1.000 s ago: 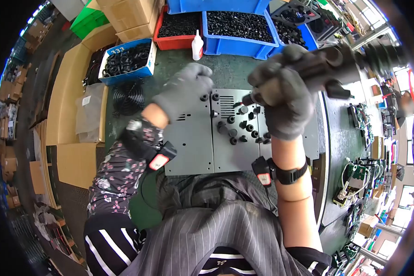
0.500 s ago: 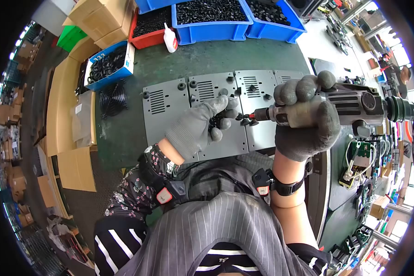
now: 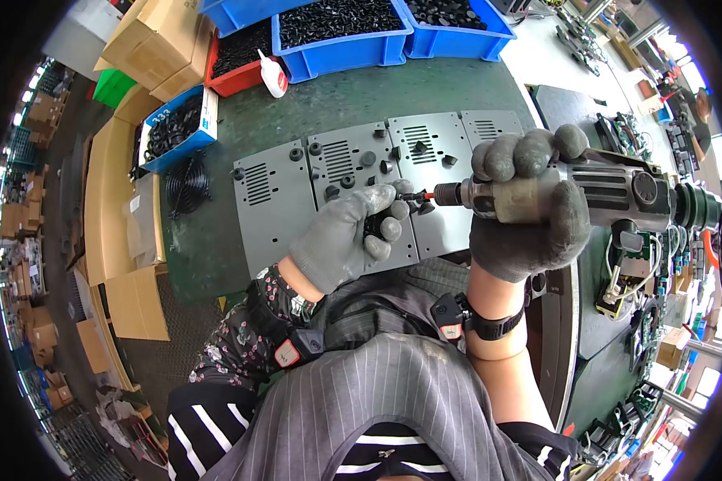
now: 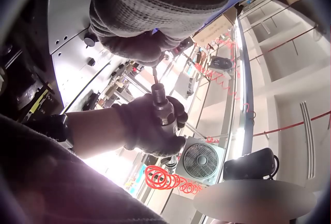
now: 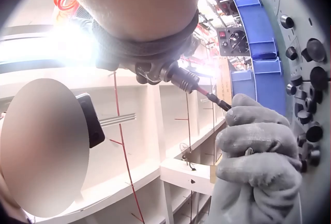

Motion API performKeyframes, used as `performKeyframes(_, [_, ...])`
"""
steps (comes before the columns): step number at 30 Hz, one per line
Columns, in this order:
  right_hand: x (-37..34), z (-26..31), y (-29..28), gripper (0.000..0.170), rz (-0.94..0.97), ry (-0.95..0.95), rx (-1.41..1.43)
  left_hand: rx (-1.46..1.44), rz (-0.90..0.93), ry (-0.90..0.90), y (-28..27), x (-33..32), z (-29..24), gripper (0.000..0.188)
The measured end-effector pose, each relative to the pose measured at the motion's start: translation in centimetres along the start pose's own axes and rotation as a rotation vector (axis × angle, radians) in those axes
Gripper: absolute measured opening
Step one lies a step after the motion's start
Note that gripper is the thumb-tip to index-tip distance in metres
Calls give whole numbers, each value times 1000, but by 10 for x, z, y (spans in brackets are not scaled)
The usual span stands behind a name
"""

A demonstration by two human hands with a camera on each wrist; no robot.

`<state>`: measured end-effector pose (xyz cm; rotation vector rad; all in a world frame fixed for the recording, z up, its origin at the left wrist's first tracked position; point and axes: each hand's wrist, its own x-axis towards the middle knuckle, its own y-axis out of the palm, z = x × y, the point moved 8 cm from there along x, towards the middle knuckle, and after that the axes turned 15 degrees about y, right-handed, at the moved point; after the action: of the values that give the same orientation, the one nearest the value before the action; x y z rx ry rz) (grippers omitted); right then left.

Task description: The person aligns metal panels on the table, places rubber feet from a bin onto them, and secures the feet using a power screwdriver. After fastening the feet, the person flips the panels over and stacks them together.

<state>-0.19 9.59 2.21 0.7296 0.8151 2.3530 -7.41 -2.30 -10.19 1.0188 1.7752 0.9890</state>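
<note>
My gloved right hand (image 3: 529, 240) grips a dark power screwdriver (image 3: 618, 190), held level with its bit toward the left. Opposite it, my gloved left hand (image 3: 337, 236) has its fingers curled round several small black screw-like pieces (image 3: 374, 224). Its thumb and forefinger meet at the tip of the red-banded bit (image 3: 429, 196). The right wrist view shows the left fingers (image 5: 258, 141) closed about the dark bit end, hiding the tip. Beneath the hands lie slotted grey metal plates (image 3: 277, 216), side by side, with round black rubber feet (image 3: 367, 159) scattered over them.
Blue bins (image 3: 341, 48) of small black parts line the back, beside a red bin (image 3: 237, 76) and a white bottle (image 3: 273, 74). To the left are a blue-and-white box (image 3: 204, 120), a black fan grille (image 3: 188, 188) and an opened carton (image 3: 108, 216). Circuit boards (image 3: 630, 276) lie at right.
My left hand has come from the back left of the plates to the bit, gathering small black pieces. The screwdriver has lowered to level, and the head view has shifted.
</note>
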Motion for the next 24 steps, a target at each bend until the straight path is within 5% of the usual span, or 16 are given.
performKeyframes(13, [-2,-1,-1,38,70,-4,-74,271,0,76,5,0,-5,26])
performKeyframes(19, [12,-13,-34,36,74,88,356,293,52,-2,15,-3,-5,30])
performKeyframes(24, [32,-32,-79,33,-241,154,436,1069,56,112,-4,25,-62,30])
